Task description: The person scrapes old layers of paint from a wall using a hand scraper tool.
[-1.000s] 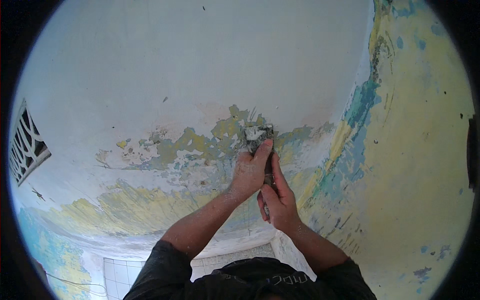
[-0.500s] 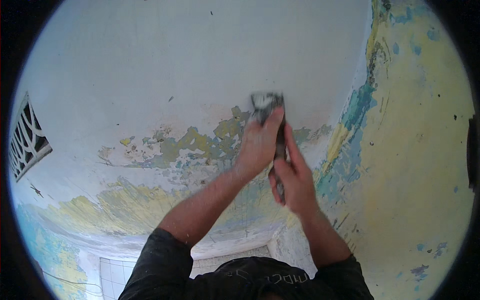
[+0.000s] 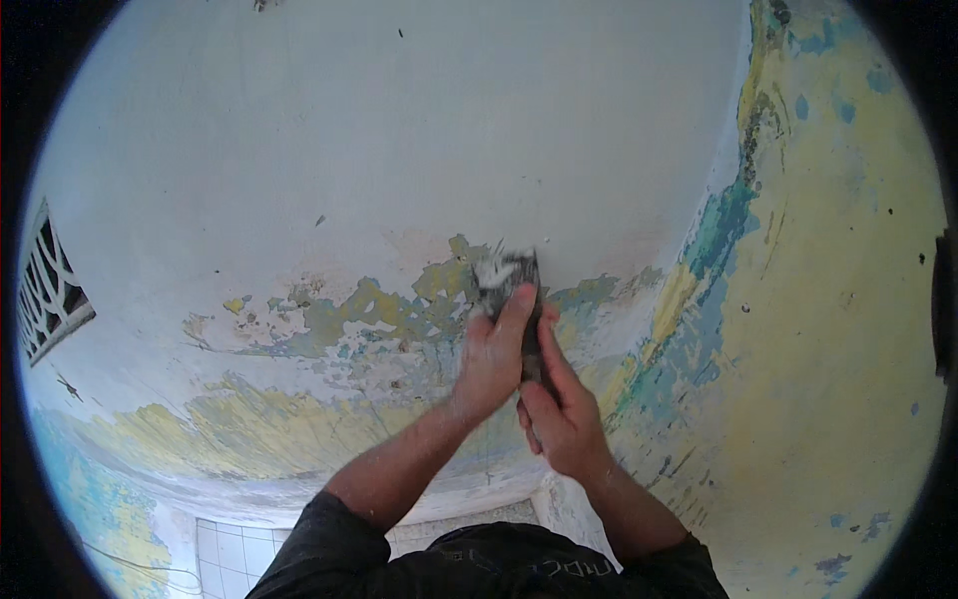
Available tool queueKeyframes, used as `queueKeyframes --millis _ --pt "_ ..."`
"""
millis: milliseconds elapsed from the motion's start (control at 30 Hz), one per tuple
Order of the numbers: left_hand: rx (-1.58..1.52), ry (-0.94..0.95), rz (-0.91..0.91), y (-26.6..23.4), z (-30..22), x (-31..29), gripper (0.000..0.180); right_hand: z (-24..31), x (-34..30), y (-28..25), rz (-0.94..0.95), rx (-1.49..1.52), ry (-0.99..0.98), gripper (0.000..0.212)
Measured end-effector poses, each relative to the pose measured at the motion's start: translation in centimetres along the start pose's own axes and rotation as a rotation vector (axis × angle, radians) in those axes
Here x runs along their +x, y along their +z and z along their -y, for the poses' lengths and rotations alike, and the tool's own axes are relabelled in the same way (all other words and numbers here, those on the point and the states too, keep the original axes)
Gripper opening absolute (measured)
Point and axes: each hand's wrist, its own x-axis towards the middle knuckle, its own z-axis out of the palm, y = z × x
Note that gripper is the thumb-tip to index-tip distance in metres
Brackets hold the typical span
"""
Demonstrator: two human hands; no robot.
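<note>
Head view, the only one I'm reading. I'm seeing both bare hands working on one scraper (image 3: 507, 276), held up against the white wall (image 3: 399, 150), roughly mid-view and a bit right of centre. Blade is pointing up, away from the person, and is sitting at the right part of a peeled patch (image 3: 374, 311) showing grey-blue and yellow paint. Blade is blurring a little; I'm not able to confirm edge contact.

Left hand (image 3: 491, 359) is gripping the scraper high, just below the blade. Its thumb is lying along the front; the other fingers are mostly hiding behind, so I can't tell how they're wrapping.

Right hand (image 3: 567, 424) is holding lower, closed around the handle (image 3: 532, 359). Its index finger is running up along the handle's right side, thumb is crossing the front, remaining fingers are curling underneath. Hands are sitting close together, left above right.

Around them: teal and yellow bare paint is running down the corner strip (image 3: 720, 240), right of the hands. Yellow wall (image 3: 818, 299) is filling the right side, flecked with blue. Below the peeled patch, a yellow scratched band (image 3: 259, 414) is spreading left. White vent grille (image 3: 55, 290) is showing at far left. Floor tiles (image 3: 235, 554) are showing at lower left, beside the dark shirt (image 3: 519, 559).
</note>
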Motion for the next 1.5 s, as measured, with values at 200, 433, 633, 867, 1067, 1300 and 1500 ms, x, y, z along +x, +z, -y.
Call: queueKeyframes --millis 200,433,633,867,1067,1300,1500 --pt "-0.072 -0.137 0.043 0.0 -1.9 0.2 0.050 0.9 0.2 -0.6 0.064 0.163 0.053 0.070" --pt "-0.164 -0.250 0.095 0.1 1.1 -1.6 0.053 -3.5 -4.3 0.1 -0.054 0.600 0.168 0.069" --pt "-0.030 -0.106 0.110 0.1 -2.7 0.5 0.057 -0.7 -1.2 0.2 -0.104 0.305 0.041 0.066" --pt "-0.086 -0.104 0.119 1.1 -0.3 -0.3 0.051 -0.8 -2.1 -0.2 -0.116 0.353 0.112 0.064" --pt "-0.103 -0.131 0.083 1.3 -1.1 -0.3 0.049 -1.3 -2.2 -0.6 -0.101 0.388 0.053 0.065" --pt "-0.006 -0.096 0.078 0.2 -1.2 0.5 0.050 -1.0 -0.8 -0.4 -0.034 0.274 0.085 0.064" --pt "-0.177 -0.033 -0.046 -0.3 -0.6 -0.7 0.052 -0.9 -1.3 -0.9 0.024 0.083 0.019 0.063"
